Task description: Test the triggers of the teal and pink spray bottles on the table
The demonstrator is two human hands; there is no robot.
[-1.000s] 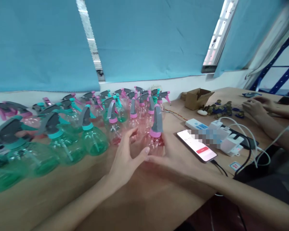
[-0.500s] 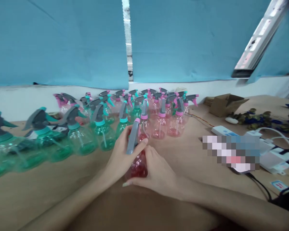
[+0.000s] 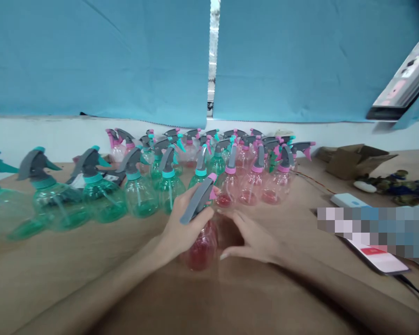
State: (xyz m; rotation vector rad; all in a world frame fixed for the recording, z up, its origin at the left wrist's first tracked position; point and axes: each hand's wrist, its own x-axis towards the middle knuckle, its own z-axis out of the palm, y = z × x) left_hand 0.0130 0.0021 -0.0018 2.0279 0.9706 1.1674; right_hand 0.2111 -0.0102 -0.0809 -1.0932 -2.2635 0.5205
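A pink spray bottle (image 3: 199,249) with a grey and pink trigger head stands near me, slightly tilted. My left hand (image 3: 185,221) is wrapped round its neck, just under the head. To the right of that bottle, my right hand (image 3: 253,237) has its fingers apart and holds nothing. Just beyond my hands stand pink bottles (image 3: 248,191) in a row. Green bottles with turquoise collars (image 3: 141,197) continue the row to the left.
More spray bottles (image 3: 190,153) crowd against the wall behind. On the right lie a phone (image 3: 380,253) with a cable, a white power strip (image 3: 349,201), and an open cardboard box (image 3: 356,160). Blue cloth (image 3: 125,60) hangs above.
My right hand has let go of the pink bottle and opened to its right. The bottle's head has tilted further to the right. The whole view has shifted, so the background sits further right.
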